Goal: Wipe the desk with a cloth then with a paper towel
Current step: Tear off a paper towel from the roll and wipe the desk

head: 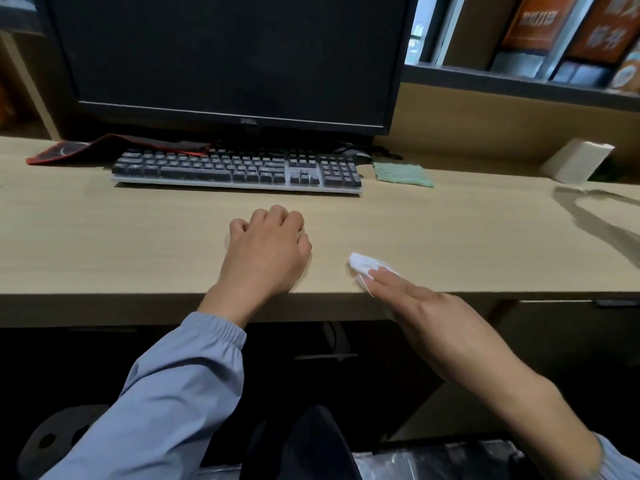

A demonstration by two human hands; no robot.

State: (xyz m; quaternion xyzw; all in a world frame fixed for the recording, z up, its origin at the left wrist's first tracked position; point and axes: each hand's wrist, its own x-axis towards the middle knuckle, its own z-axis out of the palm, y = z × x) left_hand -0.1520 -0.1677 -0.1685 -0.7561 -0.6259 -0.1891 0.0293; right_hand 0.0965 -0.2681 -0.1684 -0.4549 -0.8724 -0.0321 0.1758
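Observation:
On the light wooden desk [121, 244], my right hand [412, 299] presses a crumpled white paper towel [363, 263] flat near the front edge, fingers stretched over it. My left hand [268, 247] rests curled on the desk just left of it, with a bit of white showing under its knuckles; I cannot tell what that is. A green cloth [403, 174] lies folded at the back, right of the keyboard, away from both hands.
A grey keyboard [235, 169] and a dark monitor [228, 60] stand at the back. A red-edged mouse pad [79, 148] lies back left. A white tissue pack [576, 161] sits back right, with a dark strap [602, 220] beside it.

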